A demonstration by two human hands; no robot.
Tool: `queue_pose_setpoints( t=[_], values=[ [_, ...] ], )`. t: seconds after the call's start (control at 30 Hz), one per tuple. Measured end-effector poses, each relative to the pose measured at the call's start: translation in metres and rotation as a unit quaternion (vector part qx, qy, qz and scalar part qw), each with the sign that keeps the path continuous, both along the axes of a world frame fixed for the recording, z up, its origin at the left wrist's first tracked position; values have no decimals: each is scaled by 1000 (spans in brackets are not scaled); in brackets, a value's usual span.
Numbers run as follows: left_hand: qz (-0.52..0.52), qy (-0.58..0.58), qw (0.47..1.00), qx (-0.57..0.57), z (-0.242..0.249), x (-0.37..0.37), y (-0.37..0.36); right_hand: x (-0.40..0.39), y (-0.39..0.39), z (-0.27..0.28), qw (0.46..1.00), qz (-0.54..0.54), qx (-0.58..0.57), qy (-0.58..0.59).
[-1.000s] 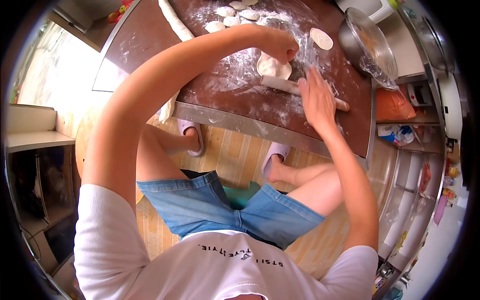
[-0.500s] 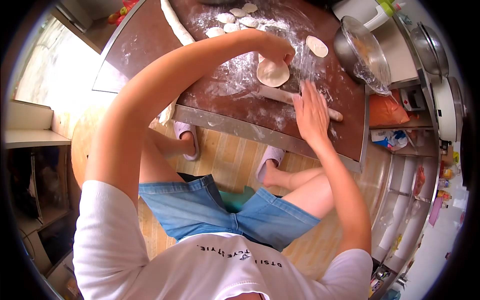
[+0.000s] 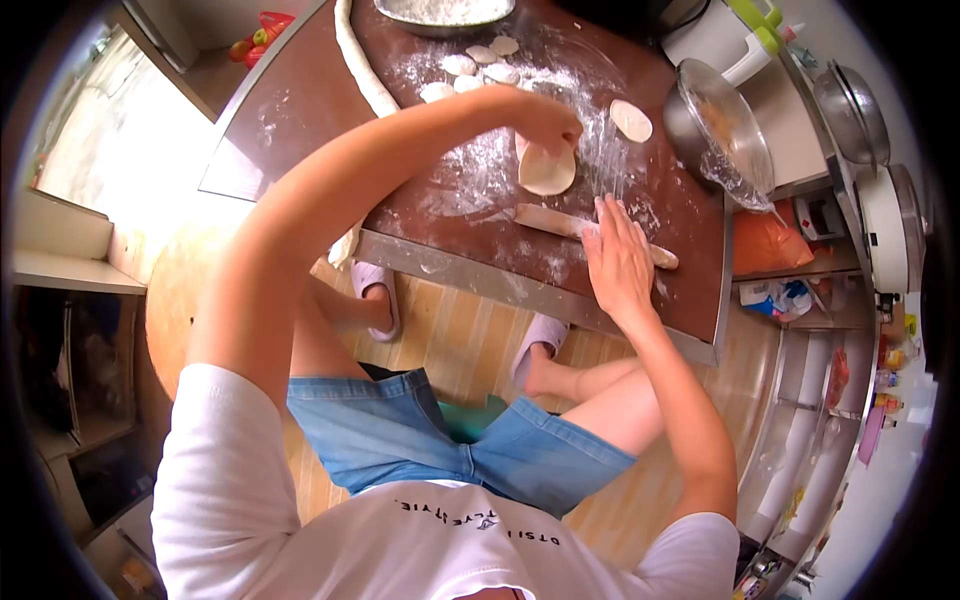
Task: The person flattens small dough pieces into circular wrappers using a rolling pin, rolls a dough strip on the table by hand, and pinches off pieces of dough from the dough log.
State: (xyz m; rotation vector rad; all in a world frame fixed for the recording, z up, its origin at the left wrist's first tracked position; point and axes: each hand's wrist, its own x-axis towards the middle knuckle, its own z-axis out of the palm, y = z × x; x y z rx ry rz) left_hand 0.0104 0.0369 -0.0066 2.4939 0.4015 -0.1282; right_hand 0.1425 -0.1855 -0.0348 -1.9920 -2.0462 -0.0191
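My left hand [image 3: 552, 128] is closed on the far edge of a round dough wrapper [image 3: 547, 175], which lies on the floury brown table [image 3: 450, 225]. Just on the near side of the wrapper lies a wooden rolling pin [image 3: 548, 218]. My right hand [image 3: 620, 262] rests flat across the pin, fingers stretched out, covering its middle. A second flat dough round [image 3: 631, 121] sits farther right. Beyond my left forearm are several small flattened dough pieces [image 3: 459, 66]. A long dough rope [image 3: 357, 60] runs along the table's left part.
A metal bowl of flour [image 3: 445, 12] stands at the far edge. On the right, a steel bowl [image 3: 722, 125] with plastic film holds an orange-brown mixture. The table's metal edge [image 3: 480, 280] passes above my knees. Shelves with bags [image 3: 785, 290] stand to the right.
The view has tilted, so the scene sits lower and the flour bowl shows more. My right hand and the rolling pin have come slightly toward me. My left hand keeps hold of the wrapper.
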Motion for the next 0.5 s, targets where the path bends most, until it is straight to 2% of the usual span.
queue_pose_setpoints(
  t=[0.03,0.1,0.13,0.17,0.23,0.27,0.37,0.5],
  values=[
    [-4,20,1000,16,2,1,-2,3,13,-3,1000,-14,10,-17],
    [-38,-25,996,74,-4,0,-3,12,53,-11,998,-41,29,-46],
    [-22,16,999,46,2,2,-5,18,77,-12,995,-75,35,-55],
    [-8,-2,998,62,0,4,-9,21,94,-13,992,-107,38,-61],
    [33,-33,994,99,-11,4,-9,17,91,-9,993,-94,23,-73],
    [12,-35,994,104,-13,2,-6,10,72,-10,996,-77,20,-39],
    [31,-70,997,12,-18,-1,-1,8,-8,1,998,51,36,-14],
    [65,-129,982,-122,-1,45,-5,16,-17,9,997,38,58,33]
  ],
)
